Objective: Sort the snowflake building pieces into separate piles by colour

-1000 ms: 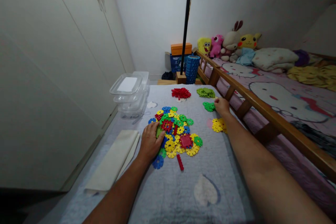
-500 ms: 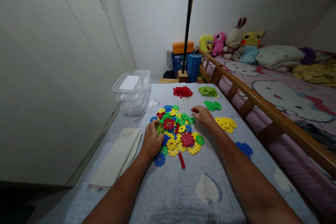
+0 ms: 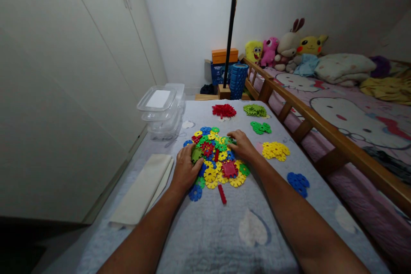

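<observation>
Short of parted right fingers [image 3: 237, 133], a red strip [image 3: 222, 195]. Between those and curled left fingers [image 3: 187, 152], grip impossible to tell, the mixed pile [image 3: 210, 174], likely hemmed against sliding. Rightward, yellow discs [image 3: 276, 150]; beyond, a red heap [image 3: 224, 111], apparently colour-grouped.

Counting one left hand [image 3: 187, 169], one right hand [image 3: 243, 146], one mixed heap of plastic pieces [image 3: 210, 174] and five single-colour piles: one red pile [image 3: 224, 111], one lime pile [image 3: 254, 110], one green pile [image 3: 260, 127], one yellow pile [image 3: 275, 150], one blue pile [image 3: 298, 184]. Tallying one loose red strip [image 3: 222, 195], one folded cloth [image 3: 144, 188], one foam roller [image 3: 239, 82].
</observation>
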